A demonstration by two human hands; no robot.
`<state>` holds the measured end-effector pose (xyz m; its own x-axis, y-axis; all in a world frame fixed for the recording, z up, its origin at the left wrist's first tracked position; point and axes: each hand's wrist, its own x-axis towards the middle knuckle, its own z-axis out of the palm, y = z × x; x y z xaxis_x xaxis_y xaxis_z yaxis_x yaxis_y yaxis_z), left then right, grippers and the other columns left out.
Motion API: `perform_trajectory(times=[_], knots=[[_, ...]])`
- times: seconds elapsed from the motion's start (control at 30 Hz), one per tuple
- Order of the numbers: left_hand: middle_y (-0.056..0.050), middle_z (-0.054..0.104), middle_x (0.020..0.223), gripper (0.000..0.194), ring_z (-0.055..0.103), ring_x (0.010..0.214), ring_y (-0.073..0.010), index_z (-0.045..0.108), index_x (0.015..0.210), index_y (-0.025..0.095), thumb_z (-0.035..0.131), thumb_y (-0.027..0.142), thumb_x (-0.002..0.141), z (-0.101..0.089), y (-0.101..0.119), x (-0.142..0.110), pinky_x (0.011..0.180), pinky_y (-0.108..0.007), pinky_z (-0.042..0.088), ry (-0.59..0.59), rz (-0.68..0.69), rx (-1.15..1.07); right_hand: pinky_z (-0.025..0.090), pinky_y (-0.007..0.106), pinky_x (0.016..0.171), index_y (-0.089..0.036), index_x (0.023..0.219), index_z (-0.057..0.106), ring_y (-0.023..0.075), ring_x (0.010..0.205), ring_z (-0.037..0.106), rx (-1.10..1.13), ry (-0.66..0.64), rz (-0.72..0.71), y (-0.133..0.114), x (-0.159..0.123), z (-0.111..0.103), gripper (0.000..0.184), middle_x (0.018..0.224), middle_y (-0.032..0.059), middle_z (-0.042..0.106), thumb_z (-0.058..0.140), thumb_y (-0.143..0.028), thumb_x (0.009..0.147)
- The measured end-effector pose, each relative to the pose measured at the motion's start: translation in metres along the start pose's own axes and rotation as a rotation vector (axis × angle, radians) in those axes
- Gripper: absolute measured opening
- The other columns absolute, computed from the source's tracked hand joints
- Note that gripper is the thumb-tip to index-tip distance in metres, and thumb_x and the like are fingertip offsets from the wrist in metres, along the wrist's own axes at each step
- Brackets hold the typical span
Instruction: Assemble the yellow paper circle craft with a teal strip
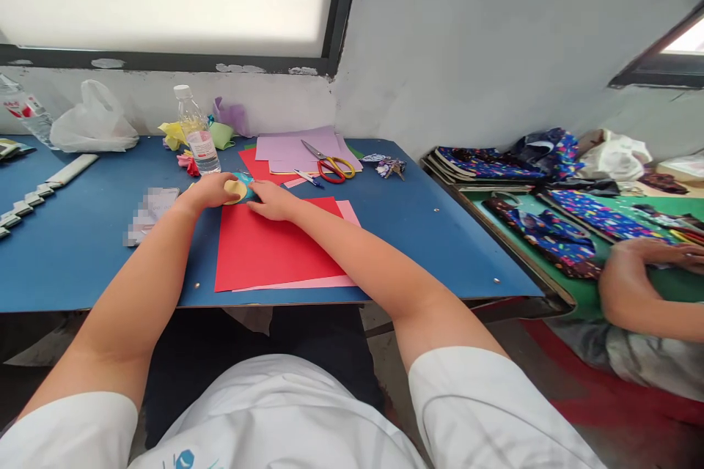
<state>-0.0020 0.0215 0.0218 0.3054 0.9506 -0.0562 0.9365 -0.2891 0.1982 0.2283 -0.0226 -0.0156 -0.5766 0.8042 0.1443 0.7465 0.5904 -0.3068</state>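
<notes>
My left hand (212, 191) grips a small yellow round piece (236, 191) with a teal bit (246, 184) beside it, at the far edge of a red paper sheet (269, 249). My right hand (272, 200) rests flat on that red sheet's top edge, fingertips touching the teal bit. The red sheet lies over a pink sheet (330, 281) on the blue table (418, 234).
Behind the hands lie red and lilac sheets (297, 146), scissors with red and yellow handles (331, 163), a blue pen (308, 178), a water bottle (196, 133), crumpled coloured papers and a white plastic bag (93, 121). At the right another person's arm (638, 286) rests on a green table with patterned fabric.
</notes>
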Motion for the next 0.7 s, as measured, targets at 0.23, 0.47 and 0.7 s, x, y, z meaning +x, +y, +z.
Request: perform_trajectory(times=[0.23,0.47,0.7], knots=[[-0.023,0.082,0.159,0.046,0.075,0.151,-0.0409,0.081,0.155,0.015,0.066,0.04,0.12,0.006,-0.006,0.001,0.13,-0.056,0.059,-0.029,0.058,0.078,0.052,0.056,0.133,-0.011,0.132,0.085,0.0475,0.149,0.073,-0.142,-0.033,0.148,-0.003,0.022,-0.013,0.044,0.147,0.0296,0.084,0.057,-0.045,0.129],[-0.029,0.075,0.17,0.066,0.072,0.156,-0.0468,0.068,0.179,0.011,0.05,0.037,0.121,0.006,-0.004,-0.004,0.131,-0.055,0.055,-0.041,0.092,0.107,0.062,0.034,0.113,-0.013,0.142,0.086,0.0311,0.137,0.082,-0.055,0.036,0.219,0.001,0.051,-0.022,0.036,0.152,0.019,0.087,0.056,-0.023,0.125],[-0.016,0.085,0.158,0.051,0.074,0.151,-0.0396,0.089,0.147,0.022,0.051,0.041,0.119,0.008,-0.004,-0.003,0.135,-0.048,0.054,-0.04,0.156,0.08,0.058,0.025,0.124,-0.019,0.157,0.082,0.021,0.149,0.078,0.06,0.046,0.141,0.006,0.071,-0.004,0.055,0.165,0.0072,0.083,0.059,-0.006,0.11]])
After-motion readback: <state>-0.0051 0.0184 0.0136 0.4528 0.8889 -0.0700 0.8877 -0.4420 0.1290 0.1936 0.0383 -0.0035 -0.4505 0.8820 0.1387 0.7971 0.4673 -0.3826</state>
